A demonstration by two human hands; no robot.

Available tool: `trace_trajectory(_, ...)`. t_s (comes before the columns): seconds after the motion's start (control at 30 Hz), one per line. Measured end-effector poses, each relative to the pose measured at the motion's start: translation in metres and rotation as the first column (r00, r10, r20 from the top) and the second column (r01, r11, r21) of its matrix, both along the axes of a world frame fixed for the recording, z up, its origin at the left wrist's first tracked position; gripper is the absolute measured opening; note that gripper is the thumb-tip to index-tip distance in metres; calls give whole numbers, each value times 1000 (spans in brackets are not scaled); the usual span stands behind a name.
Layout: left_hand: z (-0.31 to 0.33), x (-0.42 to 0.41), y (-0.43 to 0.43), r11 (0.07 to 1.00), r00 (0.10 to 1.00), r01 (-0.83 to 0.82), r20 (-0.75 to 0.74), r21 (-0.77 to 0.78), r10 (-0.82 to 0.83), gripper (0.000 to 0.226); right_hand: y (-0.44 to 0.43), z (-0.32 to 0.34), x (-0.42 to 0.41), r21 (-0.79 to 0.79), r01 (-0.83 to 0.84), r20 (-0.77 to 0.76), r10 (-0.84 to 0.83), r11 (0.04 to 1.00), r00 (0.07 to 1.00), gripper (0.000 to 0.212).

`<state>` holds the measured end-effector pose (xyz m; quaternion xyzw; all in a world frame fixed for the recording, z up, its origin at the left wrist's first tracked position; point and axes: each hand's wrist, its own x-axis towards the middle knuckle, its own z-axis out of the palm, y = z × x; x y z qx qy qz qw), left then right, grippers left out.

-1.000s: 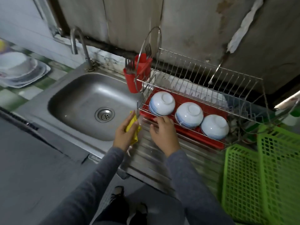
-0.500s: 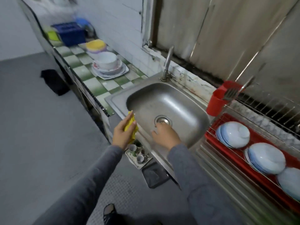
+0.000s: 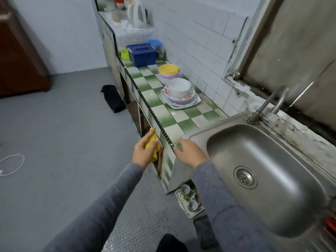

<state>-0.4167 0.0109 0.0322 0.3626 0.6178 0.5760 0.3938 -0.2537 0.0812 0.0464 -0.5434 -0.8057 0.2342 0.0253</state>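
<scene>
My left hand (image 3: 143, 151) grips a folded yellow cloth (image 3: 152, 142) just in front of the counter's black edge strip. My right hand (image 3: 190, 151) hovers with relaxed fingers over the front corner where the green-and-white checked counter (image 3: 174, 117) meets the steel sink (image 3: 263, 171); it holds nothing. A white bowl (image 3: 179, 87) sits on a stack of flowered plates (image 3: 181, 101) farther along the counter. Behind it stand stacked bowls with a yellow one on top (image 3: 168, 71).
A blue lidded box (image 3: 142, 54), a green cup (image 3: 125, 55) and a white kettle (image 3: 137, 13) stand at the counter's far end. The tap (image 3: 267, 104) rises behind the sink. A tray of small cups (image 3: 190, 200) lies on the floor below. A dark cloth (image 3: 112, 98) lies on the grey floor.
The view has swung left from the dish rack past the sink to the tiled counter. Both hands moved left with it, the left still holding the yellow cloth.
</scene>
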Motion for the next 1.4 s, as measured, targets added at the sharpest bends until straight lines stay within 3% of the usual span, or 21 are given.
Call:
trace_trajectory(0.3, -28, -81, 90, 999, 1000, -13, 5, -49, 13, 43, 97, -27, -92, 16, -89, 24, 88, 996, 996, 38)
trace_trajectory(0.5, -33, -133, 187, 997, 1000, -11, 3, -83, 11, 41, 189, -32, -146, 3, -52, -8, 52, 999, 999, 34)
trace_trajectory(0.87, -32, -207, 337, 991, 1000, 27, 12, -133, -26, 41, 330, -36, -218, -28, -13, 66, 15, 1000, 998, 37)
trace_trajectory(1.13, -46, -262, 442, 972, 986, 163, 50, -169, -156, 39, 419, -49, -263, -33, 184, 3, -184, 982, 983, 31)
trace_trajectory(1.4, -40, -320, 539, 910, 928, 364, -6, -200, -373, 38, 490, -47, -312, -81, 452, -80, -458, 888, 885, 33)
